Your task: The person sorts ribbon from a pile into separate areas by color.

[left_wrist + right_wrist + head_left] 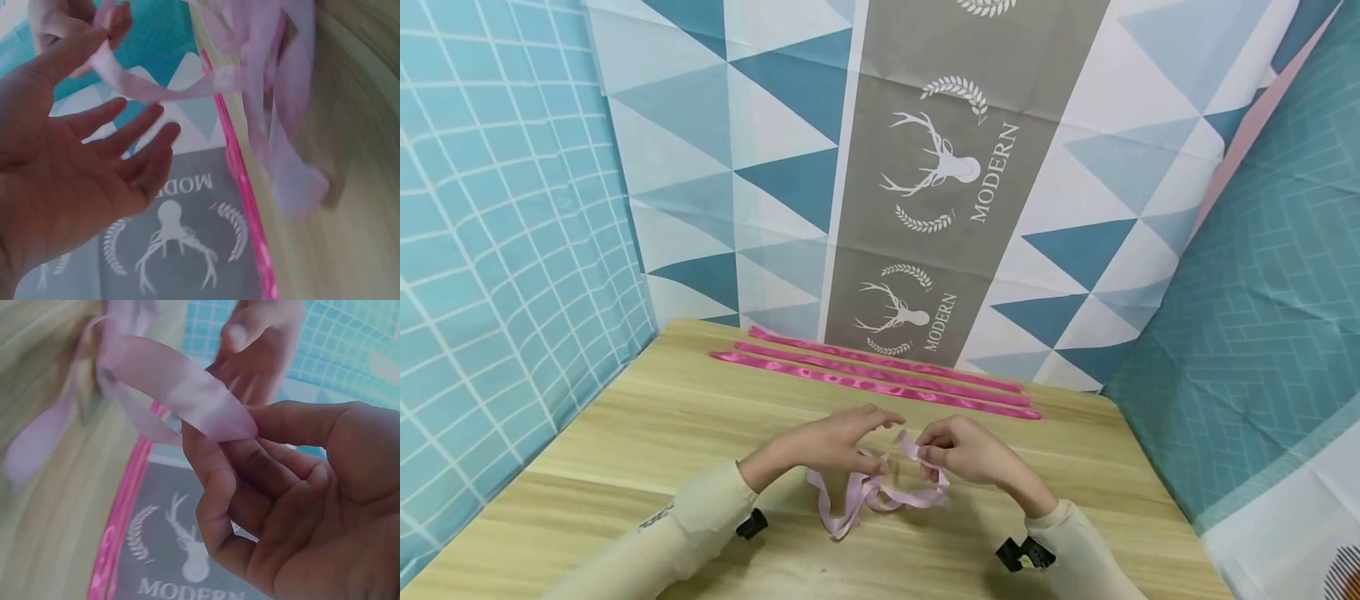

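Note:
A long, pale pink-lilac ribbon point(917, 498) lies in loose loops over the table, between and below both hands. My right hand point(966, 450) pinches part of it between thumb and forefinger; the right wrist view shows the pinched ribbon point(181, 387) bending out from the fingertips. Facing it, my left hand point(835, 446) hovers over the loops with fingers spread and thumb apart. In the left wrist view, that hand's thumb point(75, 53) reaches up beside the ribbon point(144, 90), and the other fingers are loosely bent with nothing inside them.
Three bright pink ribbon strips point(880, 387) lie side by side along the back of the wooden table point(647, 433). Behind them hangs a patterned cloth point(782, 167) with deer prints. Blue cloths point(512, 208) stand at both sides. Each wrist carries a small black camera point(1026, 554).

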Demonstrator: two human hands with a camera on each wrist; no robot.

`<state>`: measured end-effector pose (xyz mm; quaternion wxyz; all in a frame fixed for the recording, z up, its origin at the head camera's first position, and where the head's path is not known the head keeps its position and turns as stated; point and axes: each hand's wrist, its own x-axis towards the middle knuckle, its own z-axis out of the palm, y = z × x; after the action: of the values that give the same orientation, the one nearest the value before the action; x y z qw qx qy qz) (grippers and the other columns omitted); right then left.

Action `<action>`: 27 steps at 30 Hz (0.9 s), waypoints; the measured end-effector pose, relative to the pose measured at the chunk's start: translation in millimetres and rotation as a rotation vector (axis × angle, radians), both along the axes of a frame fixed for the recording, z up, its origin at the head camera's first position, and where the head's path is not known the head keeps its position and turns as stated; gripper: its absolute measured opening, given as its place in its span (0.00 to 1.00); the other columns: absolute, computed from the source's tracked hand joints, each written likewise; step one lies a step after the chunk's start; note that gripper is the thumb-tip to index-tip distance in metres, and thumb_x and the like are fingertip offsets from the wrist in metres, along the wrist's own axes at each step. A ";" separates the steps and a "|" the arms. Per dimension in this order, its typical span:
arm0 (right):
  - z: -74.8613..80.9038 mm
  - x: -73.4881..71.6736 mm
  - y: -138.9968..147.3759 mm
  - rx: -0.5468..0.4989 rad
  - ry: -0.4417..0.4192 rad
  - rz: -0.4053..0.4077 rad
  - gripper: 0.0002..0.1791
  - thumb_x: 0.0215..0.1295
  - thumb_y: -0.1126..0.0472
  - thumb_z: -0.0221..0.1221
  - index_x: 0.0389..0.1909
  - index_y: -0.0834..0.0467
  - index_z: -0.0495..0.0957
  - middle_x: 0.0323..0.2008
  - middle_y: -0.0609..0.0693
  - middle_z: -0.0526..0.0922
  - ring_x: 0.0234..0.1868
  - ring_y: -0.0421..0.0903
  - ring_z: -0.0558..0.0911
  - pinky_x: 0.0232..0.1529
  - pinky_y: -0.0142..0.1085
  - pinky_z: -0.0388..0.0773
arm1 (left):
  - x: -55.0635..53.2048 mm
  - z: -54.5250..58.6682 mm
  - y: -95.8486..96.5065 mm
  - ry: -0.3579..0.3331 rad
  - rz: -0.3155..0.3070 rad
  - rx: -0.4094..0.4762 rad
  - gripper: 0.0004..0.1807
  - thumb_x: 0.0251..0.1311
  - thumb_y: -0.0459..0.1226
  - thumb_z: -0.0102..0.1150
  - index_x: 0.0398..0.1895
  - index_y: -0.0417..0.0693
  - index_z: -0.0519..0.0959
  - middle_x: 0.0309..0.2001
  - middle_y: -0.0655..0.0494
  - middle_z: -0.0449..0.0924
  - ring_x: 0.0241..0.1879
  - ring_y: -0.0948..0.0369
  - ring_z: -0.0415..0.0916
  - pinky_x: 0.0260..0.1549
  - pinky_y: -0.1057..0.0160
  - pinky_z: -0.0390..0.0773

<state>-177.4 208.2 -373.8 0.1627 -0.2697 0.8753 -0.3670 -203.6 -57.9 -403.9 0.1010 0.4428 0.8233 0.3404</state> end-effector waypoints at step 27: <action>48.0 8.4 12.6 -0.051 -0.047 0.094 0.09 0.78 0.66 0.54 0.43 0.61 0.84 0.31 0.58 0.85 0.31 0.51 0.84 0.34 0.37 0.79 | -10.9 7.7 -1.3 -0.335 -0.071 0.270 0.04 0.73 0.36 0.59 0.45 0.48 0.82 0.40 0.51 0.83 0.42 0.48 0.81 0.40 0.54 0.82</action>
<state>-169.1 220.8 -325.8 0.1934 -0.3058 0.8479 -0.3876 -214.5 -59.2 -396.2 0.1880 0.4182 0.7260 0.5126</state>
